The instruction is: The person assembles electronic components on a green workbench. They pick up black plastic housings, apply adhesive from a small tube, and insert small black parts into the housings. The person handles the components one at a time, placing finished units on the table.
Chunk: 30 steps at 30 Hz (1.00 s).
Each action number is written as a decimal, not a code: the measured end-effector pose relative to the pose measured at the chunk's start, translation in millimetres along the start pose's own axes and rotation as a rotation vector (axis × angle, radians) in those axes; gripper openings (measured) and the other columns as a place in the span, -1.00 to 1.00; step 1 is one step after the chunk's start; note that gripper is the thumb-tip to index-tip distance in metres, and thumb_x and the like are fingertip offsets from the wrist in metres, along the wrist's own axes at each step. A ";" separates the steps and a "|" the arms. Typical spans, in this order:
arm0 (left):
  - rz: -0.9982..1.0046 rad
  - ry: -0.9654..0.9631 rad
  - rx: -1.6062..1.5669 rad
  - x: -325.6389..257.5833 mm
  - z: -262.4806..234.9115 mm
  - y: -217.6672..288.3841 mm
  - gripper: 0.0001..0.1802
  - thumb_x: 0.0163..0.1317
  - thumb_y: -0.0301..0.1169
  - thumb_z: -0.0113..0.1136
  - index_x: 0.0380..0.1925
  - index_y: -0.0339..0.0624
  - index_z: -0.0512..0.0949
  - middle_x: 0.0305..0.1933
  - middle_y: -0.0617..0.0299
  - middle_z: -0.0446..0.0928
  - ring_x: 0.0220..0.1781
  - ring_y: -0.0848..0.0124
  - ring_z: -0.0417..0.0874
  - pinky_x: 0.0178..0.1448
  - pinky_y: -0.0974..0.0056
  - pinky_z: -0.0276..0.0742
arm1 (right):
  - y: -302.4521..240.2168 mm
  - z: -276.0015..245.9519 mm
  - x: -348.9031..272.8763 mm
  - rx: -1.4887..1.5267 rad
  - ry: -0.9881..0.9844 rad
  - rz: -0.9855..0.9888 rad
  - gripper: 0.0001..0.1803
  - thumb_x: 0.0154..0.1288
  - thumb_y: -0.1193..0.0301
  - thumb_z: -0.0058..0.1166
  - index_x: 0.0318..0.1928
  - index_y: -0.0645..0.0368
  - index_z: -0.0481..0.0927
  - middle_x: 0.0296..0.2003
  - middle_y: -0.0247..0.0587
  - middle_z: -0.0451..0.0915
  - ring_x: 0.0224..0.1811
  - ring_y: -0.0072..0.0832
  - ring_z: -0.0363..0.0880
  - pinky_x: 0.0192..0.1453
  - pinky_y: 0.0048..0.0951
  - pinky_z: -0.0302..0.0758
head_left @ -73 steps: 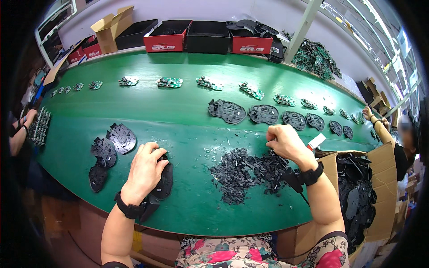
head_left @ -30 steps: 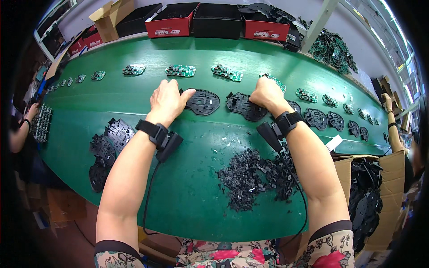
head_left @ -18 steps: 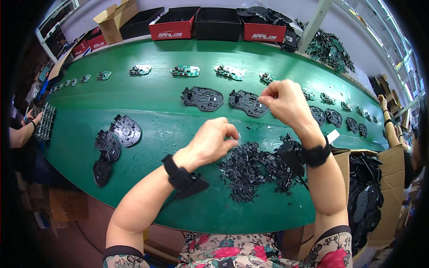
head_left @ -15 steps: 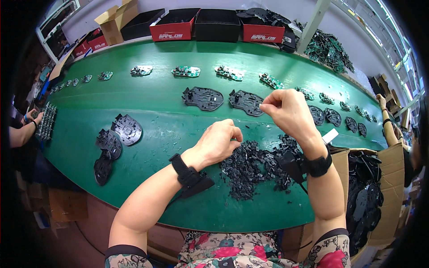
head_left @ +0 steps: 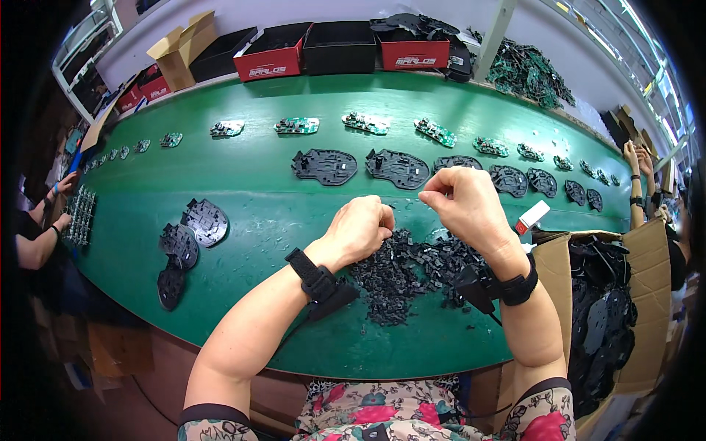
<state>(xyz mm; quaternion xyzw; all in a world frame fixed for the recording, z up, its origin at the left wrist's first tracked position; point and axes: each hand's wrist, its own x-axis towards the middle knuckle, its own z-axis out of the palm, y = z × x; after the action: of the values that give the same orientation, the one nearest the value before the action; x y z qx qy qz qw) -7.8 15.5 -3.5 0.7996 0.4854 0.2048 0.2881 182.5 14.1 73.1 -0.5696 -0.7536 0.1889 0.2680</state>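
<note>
My left hand (head_left: 358, 229) is closed, its fingertips pinched at the upper left edge of a pile of small black plastic pieces (head_left: 386, 283). Whatever those fingers hold is too small to make out. My right hand (head_left: 465, 208) is raised at the far side of the pile, thumb and forefinger pressed together; anything between them is hidden. Just beyond its fingertips lies a black mouse-shaped shell (head_left: 398, 169). A second shell (head_left: 324, 167) sits to the left, and another shell (head_left: 457, 162) shows partly behind my right hand. Both wrists wear black straps.
Green circuit boards (head_left: 366, 123) line the moving-belt-like green table (head_left: 294, 220). Three shells (head_left: 204, 223) overlap at left. A carton (head_left: 553, 294) of black parts stands at right. Red and black boxes (head_left: 270, 55) line the back. Co-workers' hands (head_left: 62, 220) show at both sides.
My right hand has come nearer and slightly left, away from the shells, uncovering one behind it. My left hand stays by the pile, still pinched. The view has shifted a little.
</note>
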 end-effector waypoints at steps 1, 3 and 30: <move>-0.006 -0.017 0.001 1.1 -0.2 -0.4 -0.87 0.00 -0.47 0.34 -0.43 -0.25 0.63 -0.41 0.07 0.54 -0.28 0.13 0.61 -0.17 0.13 0.51 | 1.4 1.5 -0.1 0.001 -0.013 0.007 -0.84 0.08 0.39 0.24 -0.39 0.23 0.70 -0.51 0.00 0.64 -0.40 -0.14 0.66 -0.24 -0.24 0.55; -0.009 -0.024 0.009 1.2 0.2 -2.0 -0.87 0.00 -0.48 0.34 -0.42 -0.25 0.63 -0.40 0.06 0.54 -0.27 0.12 0.61 -0.17 0.12 0.51 | 2.0 3.7 -0.2 0.009 -0.017 -0.002 -0.84 0.08 0.39 0.24 -0.39 0.23 0.70 -0.51 0.00 0.64 -0.40 -0.14 0.66 -0.24 -0.25 0.55; -0.149 0.236 -0.565 -40.4 -45.6 -13.9 -0.87 0.24 -0.42 0.25 -0.29 -0.26 0.60 -0.35 0.34 0.58 -0.34 0.60 0.50 -0.24 0.43 0.44 | -33.0 51.8 9.5 0.398 -0.367 0.092 -0.74 0.16 0.39 0.17 -0.25 0.36 0.68 -0.46 0.02 0.67 -0.40 -0.42 0.65 -0.23 -0.37 0.55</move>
<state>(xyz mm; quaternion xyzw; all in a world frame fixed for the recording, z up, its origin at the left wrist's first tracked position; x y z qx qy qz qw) -62.6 -3.6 19.6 0.6209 0.4967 0.4012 0.4548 123.5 15.1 53.7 -0.4955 -0.7110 0.4454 0.2249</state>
